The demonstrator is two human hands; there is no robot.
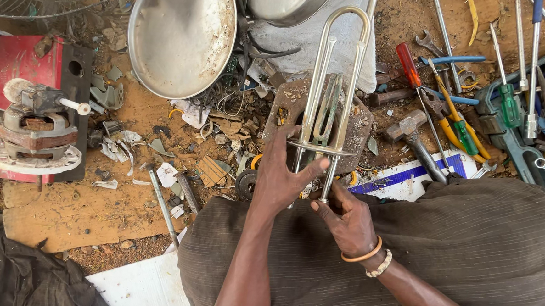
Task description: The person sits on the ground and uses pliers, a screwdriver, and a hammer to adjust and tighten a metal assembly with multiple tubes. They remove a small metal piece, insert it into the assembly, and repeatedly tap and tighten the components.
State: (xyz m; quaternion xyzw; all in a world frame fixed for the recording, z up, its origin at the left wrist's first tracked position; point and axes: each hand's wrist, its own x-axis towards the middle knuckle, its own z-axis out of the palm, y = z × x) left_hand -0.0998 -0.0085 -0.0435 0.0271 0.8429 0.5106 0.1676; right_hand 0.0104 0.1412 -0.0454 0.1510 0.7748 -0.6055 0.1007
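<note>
Fingers of your left hand are clenched around the lower legs of the heating element, just under its thin crossbar, while the fingers of your right hand pinch the bare end of one leg from below. The element is a long U-shaped loop of dull, silvery metal tube, and it rises away from your fingers with its bend farthest from you; a shorter greenish, corroded loop sits inside it. Beyond your left fingers it lies over a rusty flat plate on the sandy ground. If your left grip loosens, I judge the smooth tube could twist or slide, since it offers little texture to hold. Pulling hard on the leg end could bend the thin tubing or snap the crusted inner loop, which looks brittle. To the right of your fingers lie a hammer with a scuffed steel head, a red-handled screwdriver and green-handled ones, close enough for a swinging element to knock. Far to the left of your fingers sits a round, worn motor on a red panel, and above them a large shallow metal pan, spotted and tarnished.
</note>
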